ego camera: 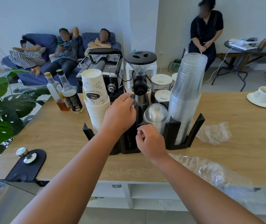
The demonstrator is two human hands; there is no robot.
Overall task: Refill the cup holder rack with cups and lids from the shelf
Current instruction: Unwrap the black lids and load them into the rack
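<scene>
Head view. A black cup holder rack (192, 135) stands on a pale wood-grain counter (64, 143), with both bare forearms reaching to its middle. The left hand (120, 115) is curled over a stack of black lids (135, 103) in the centre slot, fingers wrapped round the top of the stack; the grip itself is partly hidden by the back of the hand. The right hand (150, 141) hovers just in front of the rack's centre divider, fingers loosely curled and pinched together, holding nothing that can be seen. Just behind the right hand sits a stack of clear domed lids (155, 114), smooth and glossy. In the left slot, touching the left wrist's side, rises a stack of white paper cups (95, 94), inverted, printed with a dark cup emblem and upside-down lettering reading "Enjoy your Co…", the rest out of sight. The right slot holds a tall, ribbed stack of clear plastic cups (188, 94), also inverted. Crumpled clear plastic wrap (213, 133) lies on the counter right of the rack, and more (206, 168) beside the right forearm. Behind the rack: two glass bottles (64, 92), an espresso machine (106, 68) and a black grinder (139, 75).
</scene>
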